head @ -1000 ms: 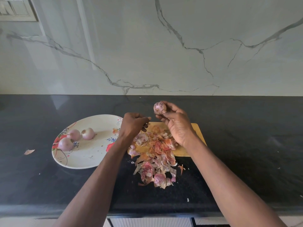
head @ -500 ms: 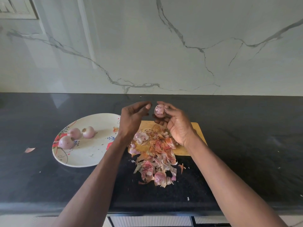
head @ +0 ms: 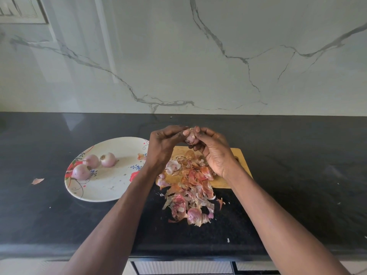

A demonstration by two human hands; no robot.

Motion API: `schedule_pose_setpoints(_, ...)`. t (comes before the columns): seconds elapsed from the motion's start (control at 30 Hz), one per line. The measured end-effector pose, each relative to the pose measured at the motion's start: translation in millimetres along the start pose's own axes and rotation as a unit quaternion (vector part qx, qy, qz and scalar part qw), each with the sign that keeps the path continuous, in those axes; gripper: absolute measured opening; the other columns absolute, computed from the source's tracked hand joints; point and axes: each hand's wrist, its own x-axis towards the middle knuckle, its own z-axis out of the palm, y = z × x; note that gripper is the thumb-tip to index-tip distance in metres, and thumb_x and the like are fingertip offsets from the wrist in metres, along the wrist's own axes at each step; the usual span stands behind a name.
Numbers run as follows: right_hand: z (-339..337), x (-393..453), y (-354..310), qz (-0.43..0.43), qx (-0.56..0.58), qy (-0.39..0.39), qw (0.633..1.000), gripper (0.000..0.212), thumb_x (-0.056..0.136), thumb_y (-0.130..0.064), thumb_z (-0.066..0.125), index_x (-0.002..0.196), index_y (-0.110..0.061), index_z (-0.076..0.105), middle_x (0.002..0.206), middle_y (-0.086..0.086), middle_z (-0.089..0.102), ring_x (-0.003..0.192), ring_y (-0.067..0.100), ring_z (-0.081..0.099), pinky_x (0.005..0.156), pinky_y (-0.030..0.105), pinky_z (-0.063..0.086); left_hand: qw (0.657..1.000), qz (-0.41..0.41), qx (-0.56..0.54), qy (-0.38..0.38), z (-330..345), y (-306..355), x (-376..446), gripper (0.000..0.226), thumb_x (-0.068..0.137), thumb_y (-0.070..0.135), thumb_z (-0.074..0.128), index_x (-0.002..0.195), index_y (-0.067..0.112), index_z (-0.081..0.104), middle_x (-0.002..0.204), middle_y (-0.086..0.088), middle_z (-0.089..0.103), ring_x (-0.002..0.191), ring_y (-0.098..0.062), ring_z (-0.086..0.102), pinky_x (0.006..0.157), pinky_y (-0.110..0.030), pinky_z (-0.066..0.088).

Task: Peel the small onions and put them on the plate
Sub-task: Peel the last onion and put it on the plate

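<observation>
A small pinkish onion (head: 191, 138) is held above the far edge of the wooden cutting board (head: 239, 155). My right hand (head: 213, 149) grips it from the right and below. My left hand (head: 164, 144) meets it from the left, its fingertips pinching at the onion's top. Three peeled onions (head: 108, 159) (head: 92, 161) (head: 81, 172) lie together on the left part of the white floral plate (head: 107, 187). A heap of onion peels (head: 188, 187) covers the board and spills onto the counter toward me.
The black counter (head: 297, 175) runs to a marble wall behind. A stray peel (head: 37, 181) lies left of the plate, another peel scrap (head: 141, 156) on the plate's right rim. Small bits dot the counter near the front edge.
My left hand rose from the peel heap, opened, and came in to the onion, now pinching at its top. The right hand kept holding the onion in about the same place.
</observation>
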Motion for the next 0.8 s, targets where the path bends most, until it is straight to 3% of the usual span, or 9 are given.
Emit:
schedule_pose_setpoints(0.47,1.0,-1.0,10.7,0.007,-0.026,0.028,0.999,0.030,0.075,-0.026,0.077,0.097,-0.006,0.074,0.078,0.011,0.069,0.066,0.019,0.058,0.058,0.026,0.049,0.985,0.070,0.129,0.095,7.4,-20.7,-8.1,0.018,0.095,0.021,0.068,0.096,0.006,0.077,0.086,-0.005,0.075,0.080,-0.021,0.072,0.073,-0.036,0.059)
schedule_pose_setpoints(0.67,0.2,1.7,5.4,0.039,0.048,0.042,0.997,0.031,0.077,-0.032,0.071,0.094,-0.005,0.072,0.077,0.006,0.070,0.064,0.013,0.057,0.054,0.019,0.046,0.997,0.026,0.068,0.000,-2.6,-5.2,-1.3,0.012,0.095,0.010,0.068,0.098,0.013,0.078,0.091,-0.005,0.078,0.087,-0.020,0.073,0.081,-0.031,0.057)
schedule_pose_setpoints(0.8,-2.6,2.2,2.6,0.034,0.048,0.037,0.998,0.035,0.076,-0.032,0.071,0.096,-0.003,0.072,0.078,0.006,0.070,0.067,0.013,0.057,0.056,0.019,0.048,0.999,0.010,0.042,-0.018,-5.1,-2.2,-0.3,0.016,0.086,0.009,0.076,0.102,0.010,0.079,0.102,-0.008,0.076,0.097,-0.022,0.072,0.085,-0.033,0.057)
